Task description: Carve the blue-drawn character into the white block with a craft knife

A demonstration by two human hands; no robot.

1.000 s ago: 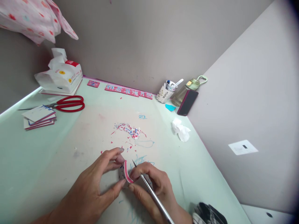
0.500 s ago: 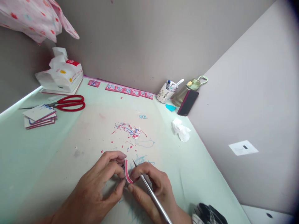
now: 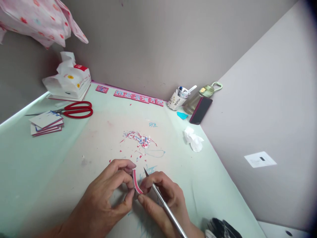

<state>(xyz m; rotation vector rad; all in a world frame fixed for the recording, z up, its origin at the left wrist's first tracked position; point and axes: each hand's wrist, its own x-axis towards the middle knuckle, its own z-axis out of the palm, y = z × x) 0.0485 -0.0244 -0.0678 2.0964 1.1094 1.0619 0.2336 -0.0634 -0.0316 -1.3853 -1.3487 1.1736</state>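
Between both hands, low in the middle of the head view, a small card (image 3: 137, 182) stands on edge, bent in a curve, its pink core showing between white faces. My left hand (image 3: 109, 188) is closed on its upper and left side with the fingertips. At the lower right end, the thumb and forefinger of my right hand (image 3: 165, 198) pinch it. A silver craft knife (image 3: 164, 205) also lies in my right hand, its pointed blade sticking out past the forefinger, apart from the card. The card's face towards my left palm is hidden.
Pink and white scraps (image 3: 141, 138) lie beyond my hands. Red-handled scissors (image 3: 78, 109) and stacked cards (image 3: 47, 124) are at left, near a tissue pack (image 3: 74, 81). Lettered pink strips (image 3: 135, 96), a pen cup (image 3: 177, 99), bottle (image 3: 194, 102), phone (image 3: 201, 110) and crumpled tissue (image 3: 193, 139) line the back and right.
The whole scene has shifted slightly right in view. My hands keep the same grip on the bent card, and the craft knife stays in my right hand.
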